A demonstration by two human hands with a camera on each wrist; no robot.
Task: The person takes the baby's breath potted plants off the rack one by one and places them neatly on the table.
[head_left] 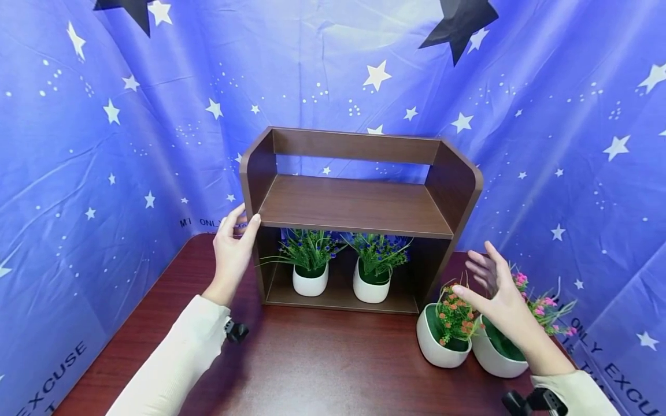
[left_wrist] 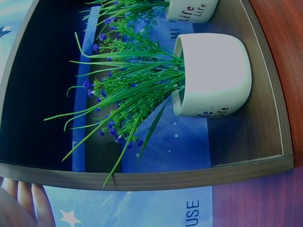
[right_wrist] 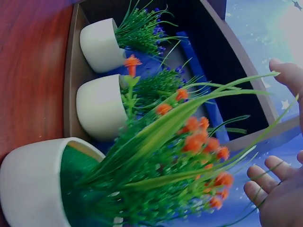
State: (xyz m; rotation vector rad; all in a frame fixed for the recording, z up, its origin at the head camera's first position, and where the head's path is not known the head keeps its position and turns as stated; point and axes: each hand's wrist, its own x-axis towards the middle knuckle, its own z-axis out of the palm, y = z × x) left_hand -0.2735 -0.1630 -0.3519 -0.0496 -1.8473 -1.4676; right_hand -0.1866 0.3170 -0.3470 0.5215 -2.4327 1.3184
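Note:
A brown two-tier wooden shelf (head_left: 359, 202) stands on the table. My left hand (head_left: 232, 248) rests against its left side panel, thumb at the front edge and fingers (left_wrist: 41, 203) along the outside. On the lower tier are two white pots of blue-flowered artificial grass, one left (head_left: 310, 280) and one right (head_left: 372, 283). My right hand (head_left: 502, 294) is raised right of the shelf, fingers spread and holding nothing. It is above a white pot with orange flowers (head_left: 442, 346) and partly covers another with pink flowers (head_left: 502, 355).
The dark red wooden table (head_left: 322, 358) extends in front of the shelf and to its left. A blue curtain with white stars (head_left: 322, 69) surrounds the back and sides. Black stars (head_left: 460, 26) hang near the top.

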